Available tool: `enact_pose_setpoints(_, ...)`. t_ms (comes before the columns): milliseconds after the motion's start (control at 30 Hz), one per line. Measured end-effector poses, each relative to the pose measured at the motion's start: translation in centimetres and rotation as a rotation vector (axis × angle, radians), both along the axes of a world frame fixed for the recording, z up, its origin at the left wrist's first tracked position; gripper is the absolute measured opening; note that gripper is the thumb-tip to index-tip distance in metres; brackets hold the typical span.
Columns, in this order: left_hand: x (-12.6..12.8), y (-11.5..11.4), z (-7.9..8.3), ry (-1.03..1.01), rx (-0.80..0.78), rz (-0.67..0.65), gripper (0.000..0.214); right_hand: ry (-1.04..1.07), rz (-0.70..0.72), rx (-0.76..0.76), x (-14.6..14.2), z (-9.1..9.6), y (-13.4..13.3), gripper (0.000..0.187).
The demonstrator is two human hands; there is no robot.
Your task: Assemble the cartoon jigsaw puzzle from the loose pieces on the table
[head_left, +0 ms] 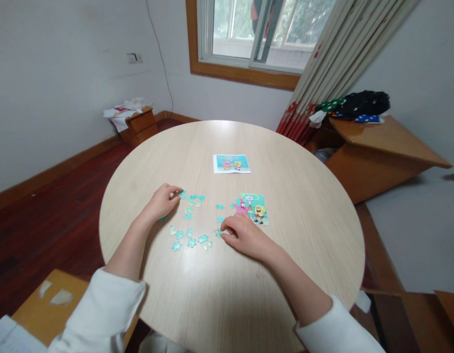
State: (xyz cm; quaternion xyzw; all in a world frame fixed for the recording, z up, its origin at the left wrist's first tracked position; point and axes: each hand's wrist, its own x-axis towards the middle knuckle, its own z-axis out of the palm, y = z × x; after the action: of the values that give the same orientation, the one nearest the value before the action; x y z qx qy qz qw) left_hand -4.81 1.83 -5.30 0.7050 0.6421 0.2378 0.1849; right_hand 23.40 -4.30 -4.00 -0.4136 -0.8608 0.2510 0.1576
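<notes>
My left hand point(162, 202) reaches over the left side of the loose pieces, its fingers curled and their tips on a small teal puzzle piece point(182, 192). Nearer to me, my right hand point(246, 236) has thumb and forefinger closed at the edge of another puzzle piece point(218, 233). Just beyond that hand lies the partly joined puzzle point(260, 202), with pink and yellow cartoon figures on teal; the hand hides part of its lower left. Several loose teal and pale pieces point(191, 242) lie scattered between and below the hands.
A printed reference picture point(232, 169) lies flat farther back on the round wooden table point(285, 162). A tilted brown cabinet point(381, 157) with cloths on it stands at the right. Behind are a small drawer unit point(144, 125), a curtain point(333, 63) and a window.
</notes>
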Motion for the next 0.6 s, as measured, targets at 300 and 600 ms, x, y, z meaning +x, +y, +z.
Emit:
enact_pose_setpoints(300, -0.2, 0.09, -0.26, 0.01, 0.031, -0.004, 0.023, 0.007, 0.001, -0.009, -0.05, 0.13, -0.05, 0.007)
enact_pose_setpoints(600, 0.13, -0.11, 0.2, -0.009, 0.041, -0.009, 0.022, 0.008, -0.008, -0.009, -0.05, 0.24, -0.14, 0.006)
